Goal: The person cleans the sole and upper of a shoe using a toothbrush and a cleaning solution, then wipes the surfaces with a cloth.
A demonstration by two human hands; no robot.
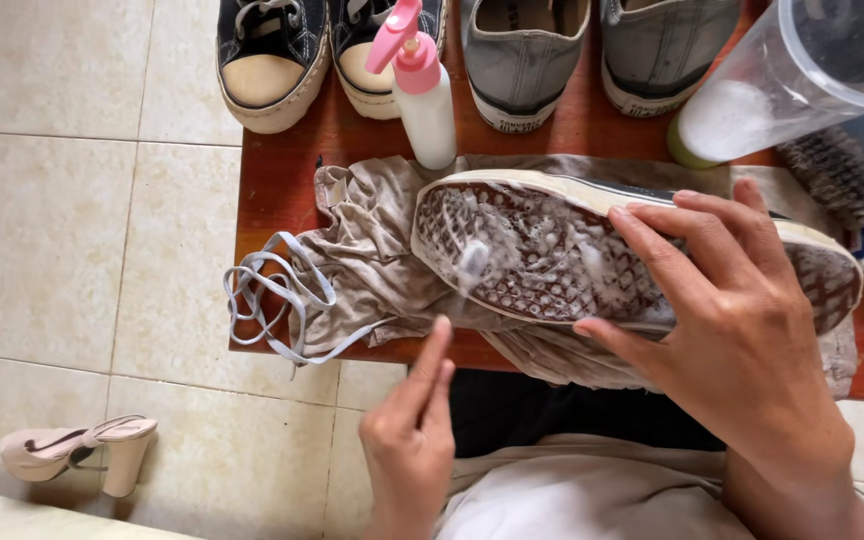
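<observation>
A sneaker [552,250] lies sole up on a crumpled beige cloth [372,250], its patterned sole covered in soapy foam. My right hand [722,330] presses down on the sole's right half, fingers spread and thumb at the near edge. My left hand [412,430] is just in front of the table edge. Its fingers are pinched around what seems to be the thin handle of a small brush. The brush's pale, motion-blurred head [472,265] is over the left part of the sole.
A red-brown wooden table [272,180] carries loose grey laces [272,295], a white spray bottle with a pink head [422,90], black sneakers [272,55], grey sneakers [522,60], a clear plastic jug [802,75] and a bristle brush [837,175]. A beige heeled sandal [82,450] lies on the tiled floor.
</observation>
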